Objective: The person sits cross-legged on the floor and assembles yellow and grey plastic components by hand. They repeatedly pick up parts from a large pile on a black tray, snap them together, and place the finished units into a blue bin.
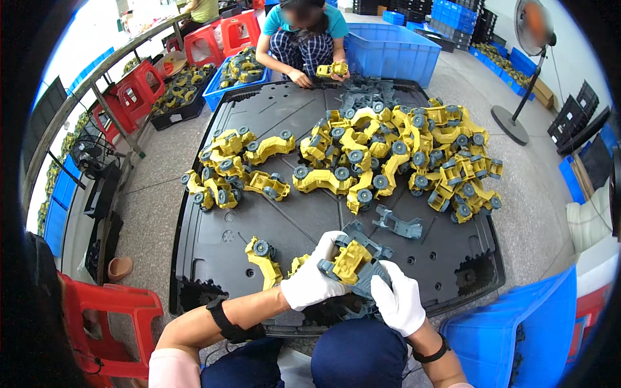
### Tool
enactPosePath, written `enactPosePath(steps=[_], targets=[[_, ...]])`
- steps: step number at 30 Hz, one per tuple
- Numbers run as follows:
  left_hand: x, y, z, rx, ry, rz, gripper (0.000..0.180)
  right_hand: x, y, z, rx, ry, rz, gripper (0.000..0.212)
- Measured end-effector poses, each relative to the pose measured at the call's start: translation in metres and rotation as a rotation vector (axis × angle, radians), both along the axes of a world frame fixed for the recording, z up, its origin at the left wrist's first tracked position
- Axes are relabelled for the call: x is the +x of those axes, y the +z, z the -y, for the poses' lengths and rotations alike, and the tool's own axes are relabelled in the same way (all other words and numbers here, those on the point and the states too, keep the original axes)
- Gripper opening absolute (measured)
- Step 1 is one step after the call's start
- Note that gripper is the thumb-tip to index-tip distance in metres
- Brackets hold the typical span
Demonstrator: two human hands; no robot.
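Note:
My left hand [315,277], in a white glove, is closed around the side of a toy vehicle with a yellow body and dark grey wheels [353,261]. On its other side my right hand [399,301], also gloved, grips a dark grey plastic part [366,279] that lies against the yellow body; whether the two are joined I cannot tell. Left of my left hand stands a yellow toy vehicle body [264,264] with grey wheels. Another yellow piece [297,264] is partly hidden behind the glove. Beyond my hands lies a loose grey chassis part [398,224].
A black table [226,271] bears heaped yellow toy vehicles [362,145]. Across it, a person [304,39] holds a yellow vehicle [332,69]. Blue bins [391,55] stand behind and at right [517,317]; red stools [116,304] are at left, a fan [532,29] far right.

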State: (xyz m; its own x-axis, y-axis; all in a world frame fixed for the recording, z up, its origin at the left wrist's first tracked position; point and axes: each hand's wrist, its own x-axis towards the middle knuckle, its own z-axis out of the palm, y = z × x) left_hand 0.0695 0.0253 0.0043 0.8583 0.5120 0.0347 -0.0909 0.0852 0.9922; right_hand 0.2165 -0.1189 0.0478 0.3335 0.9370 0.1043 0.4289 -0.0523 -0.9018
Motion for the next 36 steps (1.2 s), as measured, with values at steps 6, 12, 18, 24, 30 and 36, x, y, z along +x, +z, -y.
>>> enactPosePath(steps=[6, 12, 18, 24, 30, 36], targets=[[-0.001, 0.01, 0.001, -0.005, -0.087, -0.028, 0.076, 0.009, -0.009, 0.009, 0.046, 0.089, 0.161, 0.04], [-0.006, 0.013, 0.0, -0.033, -0.148, -0.051, 0.078, 0.007, -0.011, 0.009, 0.049, 0.127, 0.171, 0.045], [-0.006, 0.017, 0.007, 0.156, -0.103, 0.055, 0.072, 0.012, -0.03, 0.014, -0.081, 0.184, -0.048, 0.049], [-0.006, 0.026, 0.007, 0.17, -0.111, 0.018, 0.068, 0.012, -0.008, 0.013, -0.143, 0.202, -0.058, 0.047], [-0.01, 0.023, 0.002, 0.369, -0.058, -0.121, 0.071, 0.016, 0.003, 0.011, -0.189, 0.249, -0.03, 0.044], [-0.013, 0.026, 0.006, 0.187, -0.155, -0.056, 0.072, 0.021, 0.019, 0.005, -0.407, 0.278, -0.109, 0.043]])
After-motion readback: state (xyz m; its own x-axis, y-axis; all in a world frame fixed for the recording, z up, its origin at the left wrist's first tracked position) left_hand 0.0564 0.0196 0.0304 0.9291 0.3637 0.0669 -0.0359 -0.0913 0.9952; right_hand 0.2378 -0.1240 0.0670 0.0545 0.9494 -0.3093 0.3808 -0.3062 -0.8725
